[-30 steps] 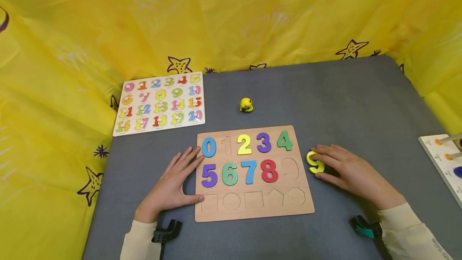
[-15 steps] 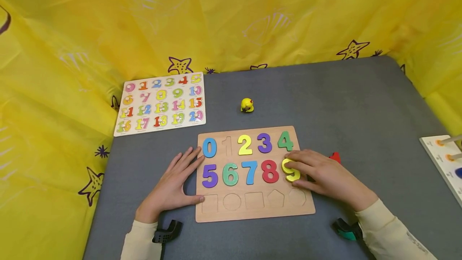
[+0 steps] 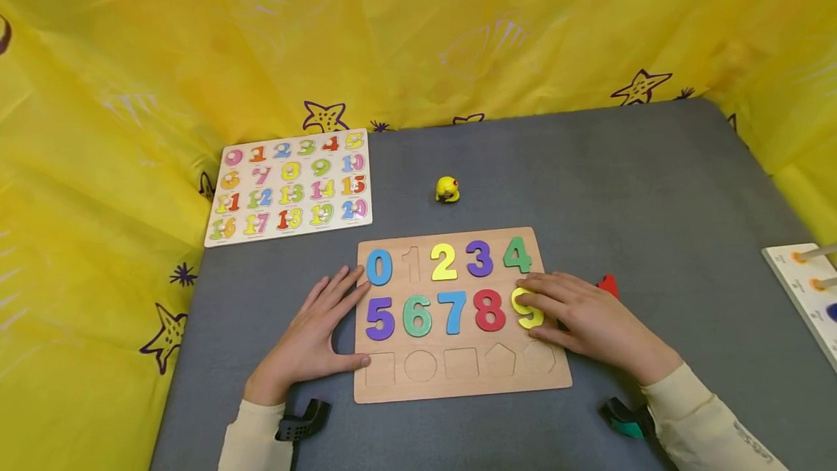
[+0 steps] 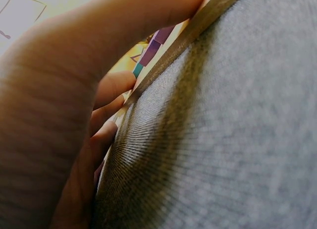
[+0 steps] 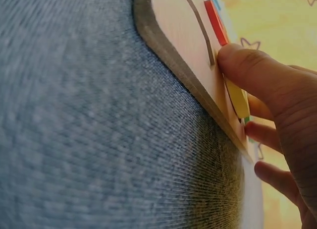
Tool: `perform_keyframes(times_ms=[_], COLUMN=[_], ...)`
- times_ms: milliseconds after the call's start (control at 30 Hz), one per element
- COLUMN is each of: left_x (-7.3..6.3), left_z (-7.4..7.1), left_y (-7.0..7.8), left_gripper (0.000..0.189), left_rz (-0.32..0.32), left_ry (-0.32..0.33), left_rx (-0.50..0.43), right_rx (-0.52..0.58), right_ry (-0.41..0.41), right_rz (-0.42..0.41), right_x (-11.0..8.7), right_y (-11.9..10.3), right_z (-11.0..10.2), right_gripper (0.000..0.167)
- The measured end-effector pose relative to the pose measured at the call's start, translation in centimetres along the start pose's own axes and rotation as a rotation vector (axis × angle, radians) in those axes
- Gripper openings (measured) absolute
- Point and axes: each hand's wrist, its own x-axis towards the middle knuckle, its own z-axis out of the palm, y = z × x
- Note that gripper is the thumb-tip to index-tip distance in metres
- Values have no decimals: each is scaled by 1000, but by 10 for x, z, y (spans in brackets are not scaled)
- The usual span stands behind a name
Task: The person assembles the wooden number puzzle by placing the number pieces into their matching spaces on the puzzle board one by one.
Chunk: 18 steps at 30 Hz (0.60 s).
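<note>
The wooden number puzzle board (image 3: 425,387) lies on the grey table in the head view. My left hand (image 3: 310,336) rests with fingers spread along its left edge, thumb by the lower corner. At the right side my right hand (image 3: 578,315) holds a yellow number 9 (image 5: 237,97) between thumb and fingers, over the recess at the end of the second row. In the right wrist view the 9 sits close on the board. Coloured numbers 0 and 2 to 8 fill other recesses, such as the red 8 (image 3: 489,310). The 1 recess (image 3: 410,264) and the bottom-row shapes are bare.
A second puzzle board (image 3: 288,235) with numbers 0 to 20 lies at the back left. Behind the board stands a small yellow toy (image 3: 447,190). A red piece (image 3: 609,286) shows partly behind the right hand. A white board with pegs (image 3: 794,278) is at the right edge.
My right hand has carried the yellow 9 leftward from the table onto the board, and it now sits lower in its recess. The red piece came into view. My left hand stayed put.
</note>
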Motion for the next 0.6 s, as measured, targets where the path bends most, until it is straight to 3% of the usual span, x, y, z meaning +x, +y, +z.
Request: perform_keyframes(times_ms=[600], left_x=[1], left_z=[0], left_y=[0], left_gripper=[113], left_rz=[13], left_ry=[8], left_rx=[3], right_rx=[-23], right_ry=[18], right_rz=[42], right_x=[-5], right_y=[-2], right_z=[2], right_gripper=[54])
